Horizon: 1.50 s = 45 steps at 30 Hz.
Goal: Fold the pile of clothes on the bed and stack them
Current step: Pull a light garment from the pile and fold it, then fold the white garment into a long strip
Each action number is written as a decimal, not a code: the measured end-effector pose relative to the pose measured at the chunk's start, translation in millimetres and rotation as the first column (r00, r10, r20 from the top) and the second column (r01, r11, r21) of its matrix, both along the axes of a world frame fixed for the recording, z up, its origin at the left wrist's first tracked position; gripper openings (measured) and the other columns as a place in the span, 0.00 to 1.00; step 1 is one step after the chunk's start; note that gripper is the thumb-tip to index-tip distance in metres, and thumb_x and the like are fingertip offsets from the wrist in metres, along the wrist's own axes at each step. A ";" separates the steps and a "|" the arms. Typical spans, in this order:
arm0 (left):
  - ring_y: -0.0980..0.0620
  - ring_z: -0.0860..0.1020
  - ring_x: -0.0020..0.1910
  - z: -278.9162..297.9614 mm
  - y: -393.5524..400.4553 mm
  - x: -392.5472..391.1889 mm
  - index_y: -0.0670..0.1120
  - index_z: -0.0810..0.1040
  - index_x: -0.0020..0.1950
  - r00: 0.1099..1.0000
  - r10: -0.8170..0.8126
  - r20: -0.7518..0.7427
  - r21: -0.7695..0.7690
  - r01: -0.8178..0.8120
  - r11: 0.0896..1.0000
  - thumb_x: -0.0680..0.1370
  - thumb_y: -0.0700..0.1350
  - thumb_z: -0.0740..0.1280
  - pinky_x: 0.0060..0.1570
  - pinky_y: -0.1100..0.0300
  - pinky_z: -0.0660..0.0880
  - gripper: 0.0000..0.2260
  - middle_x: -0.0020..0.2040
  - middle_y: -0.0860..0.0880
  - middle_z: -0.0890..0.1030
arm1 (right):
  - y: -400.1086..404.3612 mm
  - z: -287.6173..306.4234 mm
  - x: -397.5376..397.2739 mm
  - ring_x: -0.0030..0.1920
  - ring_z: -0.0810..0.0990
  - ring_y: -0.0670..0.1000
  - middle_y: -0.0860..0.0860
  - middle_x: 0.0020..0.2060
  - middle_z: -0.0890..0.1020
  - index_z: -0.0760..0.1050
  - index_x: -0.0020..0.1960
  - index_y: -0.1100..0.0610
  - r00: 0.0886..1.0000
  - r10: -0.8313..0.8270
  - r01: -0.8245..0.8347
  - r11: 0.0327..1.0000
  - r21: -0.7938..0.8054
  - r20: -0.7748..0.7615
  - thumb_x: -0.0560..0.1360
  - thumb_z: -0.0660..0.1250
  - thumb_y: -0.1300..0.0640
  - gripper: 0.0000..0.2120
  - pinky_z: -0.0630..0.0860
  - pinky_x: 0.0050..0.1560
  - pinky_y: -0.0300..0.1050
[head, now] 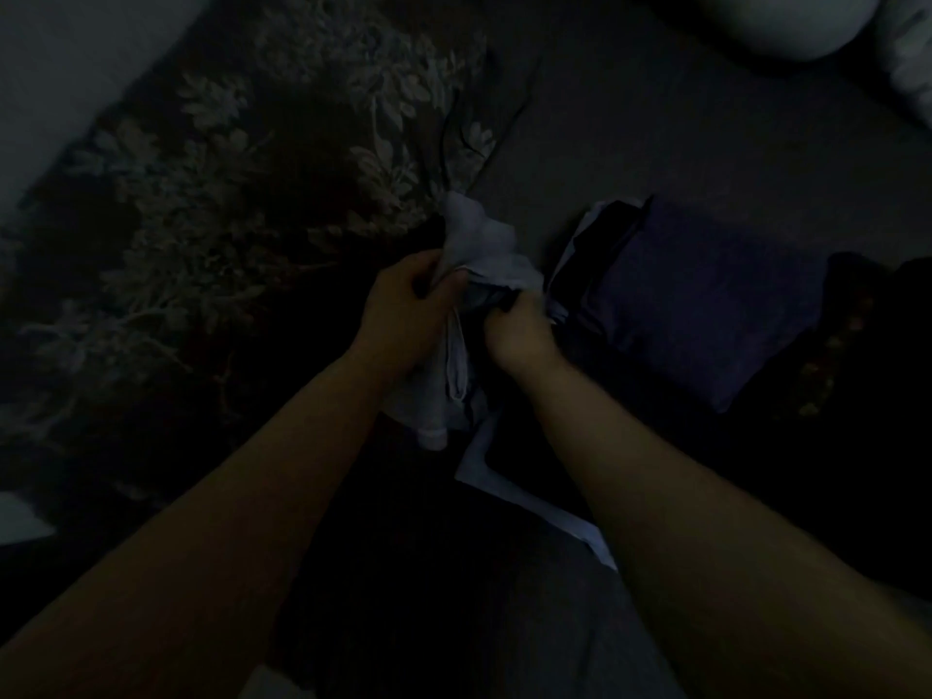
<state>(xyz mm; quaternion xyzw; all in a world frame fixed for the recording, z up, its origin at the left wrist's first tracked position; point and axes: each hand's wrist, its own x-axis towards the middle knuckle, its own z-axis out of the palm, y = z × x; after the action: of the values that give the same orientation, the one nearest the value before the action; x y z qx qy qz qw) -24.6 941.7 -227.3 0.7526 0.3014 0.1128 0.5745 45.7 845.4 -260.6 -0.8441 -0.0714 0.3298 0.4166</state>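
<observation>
your left hand (403,310) and right hand (519,330) both grip the pale garment (479,244), bunched between them, folded stack (706,295) just right.

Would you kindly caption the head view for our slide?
Both hands, left and right, grip a pale garment above a dim bed.

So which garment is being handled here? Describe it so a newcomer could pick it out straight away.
Start at the floral blanket on the left of the bed, then go to its right edge, where both hands meet. The pale garment is bunched there, gripped by the left hand and right hand. It is the lightest cloth nearby, unlike the dark folded stack on its right.
</observation>
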 end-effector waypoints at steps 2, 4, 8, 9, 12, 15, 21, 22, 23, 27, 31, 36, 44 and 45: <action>0.69 0.76 0.41 -1.6 -3.7 0.9 0.39 0.78 0.58 0.998 -0.054 0.013 -0.022 0.054 0.998 0.78 0.42 0.66 0.43 0.76 0.71 0.11 0.49 0.51 0.80 | -2.6 7.3 20.1 0.43 0.70 0.50 0.51 0.41 0.71 0.70 0.52 0.59 0.975 -0.223 0.224 0.972 0.065 -0.019 0.79 0.54 0.64 0.06 0.66 0.38 0.34; 0.71 0.76 0.39 -6.2 -12.6 1.0 0.41 0.78 0.58 0.996 -0.091 0.022 -0.079 0.093 0.993 0.78 0.42 0.66 0.44 0.76 0.72 0.10 0.48 0.52 0.79 | -3.4 15.7 33.0 0.46 0.72 0.52 0.56 0.49 0.76 0.71 0.60 0.65 0.994 -0.109 0.109 0.994 0.007 0.024 0.78 0.56 0.65 0.12 0.67 0.37 0.34; 0.72 0.75 0.41 -20.2 -31.0 3.3 0.41 0.74 0.62 0.992 -0.122 -0.002 -0.086 0.122 0.989 0.79 0.39 0.62 0.44 0.78 0.70 0.11 0.51 0.52 0.78 | -4.3 38.7 37.3 0.38 0.76 0.50 0.59 0.46 0.78 0.71 0.61 0.67 0.919 0.298 -0.328 0.941 -0.082 -0.259 0.79 0.55 0.69 0.13 0.75 0.32 0.34; 0.69 0.76 0.45 -23.6 -35.0 4.3 0.41 0.73 0.64 0.990 -0.138 -0.010 -0.074 0.137 0.988 0.80 0.39 0.62 0.48 0.77 0.70 0.12 0.53 0.52 0.77 | -6.8 40.9 38.7 0.37 0.75 0.50 0.59 0.45 0.77 0.71 0.59 0.66 0.898 0.289 -0.320 0.946 -0.044 -0.332 0.78 0.54 0.70 0.12 0.78 0.37 0.37; 0.53 0.73 0.62 -38.3 -48.2 7.8 0.43 0.68 0.69 0.981 -0.195 -0.008 0.031 0.195 0.980 0.77 0.43 0.62 0.65 0.57 0.69 0.19 0.63 0.47 0.75 | -22.6 43.3 35.6 0.43 0.76 0.54 0.61 0.51 0.77 0.70 0.63 0.66 0.945 0.104 -0.110 0.994 -0.003 -0.311 0.79 0.54 0.67 0.15 0.76 0.52 0.51; 0.43 0.58 0.72 -51.7 -57.3 0.1 0.52 0.56 0.76 0.845 -0.297 -0.445 0.381 0.479 0.791 0.76 0.56 0.57 0.70 0.46 0.58 0.29 0.71 0.44 0.63 | -48.7 50.8 6.1 0.51 0.79 0.51 0.55 0.57 0.78 0.68 0.67 0.61 0.996 -0.034 0.040 0.997 0.068 -0.086 0.81 0.54 0.59 0.16 0.75 0.53 0.42; 0.52 0.45 0.76 -66.3 -67.4 8.5 0.51 0.48 0.78 0.774 -0.364 -0.518 0.503 0.619 0.603 0.81 0.56 0.41 0.73 0.42 0.45 0.26 0.78 0.52 0.48 | -127.3 51.0 -73.8 0.52 0.76 0.33 0.40 0.55 0.78 0.69 0.67 0.54 0.997 -0.056 0.043 0.979 0.200 0.056 0.79 0.57 0.64 0.17 0.67 0.50 0.21; 0.52 0.44 0.76 -72.1 -68.6 14.4 0.50 0.47 0.78 0.716 -0.381 -0.585 0.425 0.671 0.608 0.82 0.53 0.42 0.73 0.42 0.45 0.24 0.78 0.53 0.47 | -134.6 45.0 -75.7 0.59 0.74 0.37 0.43 0.61 0.76 0.69 0.67 0.54 0.995 -0.043 0.027 0.983 0.180 0.090 0.79 0.57 0.65 0.18 0.66 0.57 0.24; 0.51 0.45 0.76 -74.9 -69.8 20.5 0.49 0.46 0.78 0.663 -0.391 -0.639 0.356 0.705 0.613 0.82 0.52 0.41 0.73 0.42 0.45 0.24 0.78 0.52 0.48 | -139.6 39.4 -72.8 0.66 0.69 0.41 0.45 0.66 0.71 0.68 0.69 0.55 0.989 -0.009 -0.011 0.990 0.137 0.144 0.79 0.56 0.66 0.20 0.62 0.63 0.25; 0.43 0.57 0.74 -65.2 -83.9 37.4 0.45 0.57 0.76 0.730 -0.294 -0.617 0.331 0.580 0.745 0.77 0.56 0.38 0.71 0.43 0.54 0.30 0.76 0.44 0.58 | -151.2 6.8 -42.6 0.75 0.52 0.51 0.54 0.74 0.58 0.62 0.73 0.61 0.920 0.279 -0.257 0.960 -0.111 0.274 0.77 0.55 0.71 0.24 0.47 0.73 0.39; 0.47 0.49 0.76 -50.8 -138.7 -0.5 0.47 0.45 0.78 0.805 -0.230 -0.548 0.471 0.523 0.710 0.81 0.55 0.40 0.72 0.42 0.51 0.26 0.78 0.47 0.48 | -162.5 5.9 -30.9 0.76 0.48 0.54 0.55 0.76 0.53 0.56 0.75 0.59 0.873 0.450 -0.424 0.891 -0.165 0.188 0.77 0.55 0.70 0.27 0.42 0.70 0.36; 0.39 0.57 0.74 -54.5 -158.8 -34.6 0.46 0.51 0.77 0.820 -0.145 -0.553 0.559 0.494 0.666 0.81 0.42 0.57 0.70 0.38 0.56 0.26 0.76 0.38 0.53 | -237.6 18.8 -49.0 0.71 0.65 0.51 0.53 0.72 0.66 0.67 0.70 0.59 0.938 0.328 -0.309 0.937 -0.162 0.112 0.79 0.58 0.65 0.20 0.52 0.62 0.26; 0.40 0.51 0.76 -31.2 -289.0 -57.8 0.48 0.56 0.77 0.557 -0.369 -0.745 0.358 0.799 0.484 0.74 0.56 0.51 0.71 0.40 0.52 0.31 0.76 0.42 0.58 | -458.2 8.0 -96.9 0.69 0.69 0.49 0.52 0.71 0.68 0.65 0.72 0.57 0.985 0.100 -0.144 0.927 -0.346 -0.144 0.79 0.60 0.56 0.22 0.58 0.64 0.29; 0.40 0.53 0.75 -33.4 -314.7 -61.8 0.45 0.54 0.77 0.547 -0.395 -0.738 0.282 0.783 0.555 0.74 0.58 0.48 0.72 0.44 0.54 0.33 0.76 0.41 0.59 | -492.9 6.0 -96.1 0.68 0.71 0.51 0.53 0.69 0.70 0.66 0.71 0.58 0.992 0.042 -0.085 0.919 -0.386 -0.118 0.79 0.60 0.53 0.22 0.61 0.65 0.33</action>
<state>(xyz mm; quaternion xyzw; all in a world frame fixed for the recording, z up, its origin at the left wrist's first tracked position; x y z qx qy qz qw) -86.4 627.0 -260.7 0.9400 0.1252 -0.2564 0.1870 -50.4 352.4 -254.6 -0.8883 -0.0093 0.3959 0.2325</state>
